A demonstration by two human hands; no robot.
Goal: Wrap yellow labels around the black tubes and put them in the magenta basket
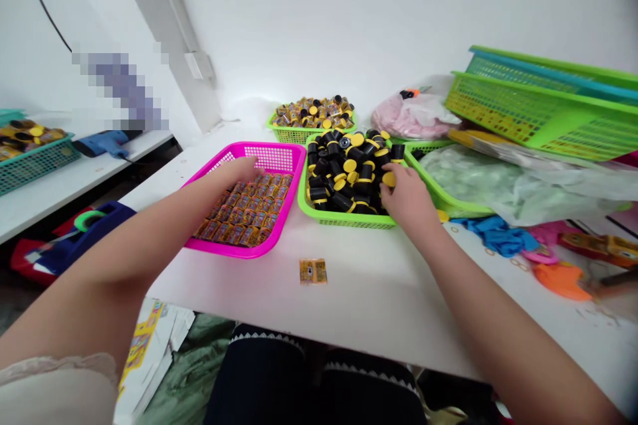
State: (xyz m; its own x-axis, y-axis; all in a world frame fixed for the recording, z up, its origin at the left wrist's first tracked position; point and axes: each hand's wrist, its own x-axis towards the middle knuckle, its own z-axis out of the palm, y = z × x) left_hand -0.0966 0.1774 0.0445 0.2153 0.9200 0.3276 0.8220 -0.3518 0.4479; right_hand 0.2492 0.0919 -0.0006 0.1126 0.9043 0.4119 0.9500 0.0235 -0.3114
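My left hand (244,169) reaches into the pink basket (242,252), over its far part. Its fingers are mostly hidden, so I cannot see whether they hold anything. Rows of small orange-and-yellow wrapped packets (249,209) fill this basket. At the right side of a green basket (343,218), my right hand (411,194) has its fingers closed round a small black canister with a yellow cap (389,179). Many similar black canisters (343,176) lie heaped in that basket. A flat yellow printed sachet (313,271) lies on the white table in front of me.
Behind stands another green basket (292,135) of wrapped canisters. To the right are a bagged basket (468,176), stacked baskets (538,109), a blue cloth (501,236) and an orange piece (561,280). A blue heat gun (104,143) rests on the left table.
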